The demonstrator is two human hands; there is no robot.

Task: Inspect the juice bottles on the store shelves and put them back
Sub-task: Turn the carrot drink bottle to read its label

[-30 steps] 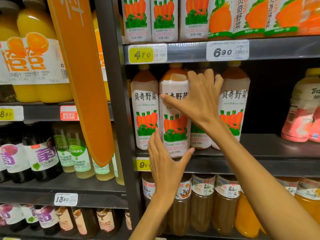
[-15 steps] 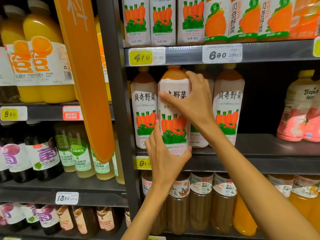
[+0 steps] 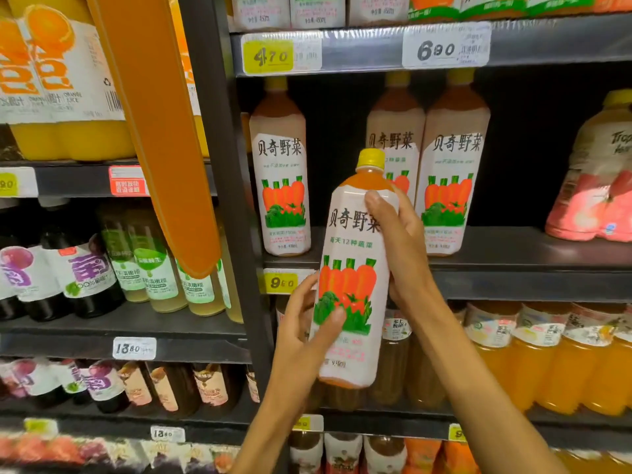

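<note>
The tall orange carrot-juice bottle with a white carrot-print label and yellow cap (image 3: 355, 268) is held upright, tilted slightly right, in front of the shelves and clear of them. The left hand (image 3: 304, 340) grips the lower label, thumb across the front and fingers curled round the left side. The right hand (image 3: 400, 248) grips the upper right side, thumb on the label just below the shoulder.

Behind the bottle, the dark metal middle shelf (image 3: 513, 265) carries three matching bottles: one to the left (image 3: 280, 172) and two touching to the right (image 3: 455, 165). A gap lies between the left one and the right pair. A yellow price tag reading 9.80 (image 3: 282, 282) sits on the shelf edge, just left of the held bottle. Pink-labelled bottles (image 3: 595, 179) stand at far right.
</note>
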